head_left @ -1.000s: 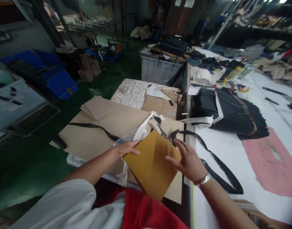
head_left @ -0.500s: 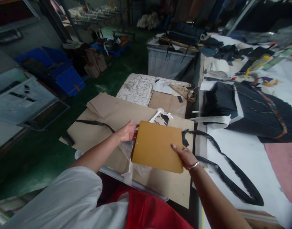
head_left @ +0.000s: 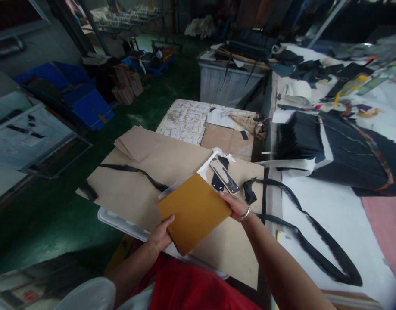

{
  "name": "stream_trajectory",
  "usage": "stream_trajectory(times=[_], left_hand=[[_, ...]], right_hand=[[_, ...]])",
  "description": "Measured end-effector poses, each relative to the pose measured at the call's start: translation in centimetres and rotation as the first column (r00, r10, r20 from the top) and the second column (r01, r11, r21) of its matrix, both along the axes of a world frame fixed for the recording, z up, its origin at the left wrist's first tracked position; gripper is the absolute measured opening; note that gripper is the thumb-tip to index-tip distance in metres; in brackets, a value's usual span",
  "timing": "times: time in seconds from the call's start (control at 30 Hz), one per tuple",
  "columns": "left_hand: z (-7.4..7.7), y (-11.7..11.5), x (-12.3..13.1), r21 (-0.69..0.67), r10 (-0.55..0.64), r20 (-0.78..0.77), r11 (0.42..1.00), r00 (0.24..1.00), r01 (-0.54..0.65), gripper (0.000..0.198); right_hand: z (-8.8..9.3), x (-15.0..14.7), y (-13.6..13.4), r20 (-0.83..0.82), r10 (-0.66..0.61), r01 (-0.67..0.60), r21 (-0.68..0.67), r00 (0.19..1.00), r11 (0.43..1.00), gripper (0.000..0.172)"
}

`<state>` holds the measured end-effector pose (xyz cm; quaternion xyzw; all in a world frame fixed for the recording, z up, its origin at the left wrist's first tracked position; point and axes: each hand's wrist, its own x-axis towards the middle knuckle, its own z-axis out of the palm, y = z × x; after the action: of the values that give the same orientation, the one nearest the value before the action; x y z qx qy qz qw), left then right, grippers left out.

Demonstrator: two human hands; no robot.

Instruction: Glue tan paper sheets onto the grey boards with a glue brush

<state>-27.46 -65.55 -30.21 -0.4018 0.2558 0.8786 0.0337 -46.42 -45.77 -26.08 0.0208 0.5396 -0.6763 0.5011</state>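
A mustard-yellow, nearly square stack of thin sheets (head_left: pixel 195 212) is held tilted in front of my body. My left hand (head_left: pixel 162 234) grips its lower left edge, thumb on top and fingers underneath. At the right corner, my right hand (head_left: pixel 235 206) pinches the stack, its fingers mostly hidden below. Beneath lies a large sheet of brown card (head_left: pixel 230 254). Just beyond the stack, a cut-out strip piece (head_left: pixel 224 175) rests on the card near white scraps. A long black fabric strip (head_left: pixel 136 170) runs across the card to the left.
Folded black fabric (head_left: pixel 353 150) lies on the white-covered table (head_left: pixel 314 224) at my right, near a looped black strip (head_left: pixel 333 249). A grey bin (head_left: pixel 230 82) stands behind a whitish, worn board (head_left: pixel 185 118). Blue panels (head_left: pixel 91 107) lean on the green floor at the left.
The yellow stack has turned and come closer to my body. My left hand has moved down from beside its upper left edge onto the lower left edge. My right hand has shifted left and up.
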Motion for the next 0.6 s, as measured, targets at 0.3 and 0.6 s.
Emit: stream_trajectory(times=[0.3,0.6], left_hand=[[-2.2,1.3,-1.2,-0.112,0.171,0.03,0.98,0.985,-0.166,0.037],[-5.1,3.4,-1.6,0.055,0.07,0.117,0.996,0.991,-0.077,0.037]], right_hand=[[-5.0,1.8,-3.5,0.003,-0.289,0.289,-0.028,0.957,0.957,0.04],[-8.4,-0.8,-5.7,-0.188,-0.314,0.355,0.258,0.931,0.898,0.033]])
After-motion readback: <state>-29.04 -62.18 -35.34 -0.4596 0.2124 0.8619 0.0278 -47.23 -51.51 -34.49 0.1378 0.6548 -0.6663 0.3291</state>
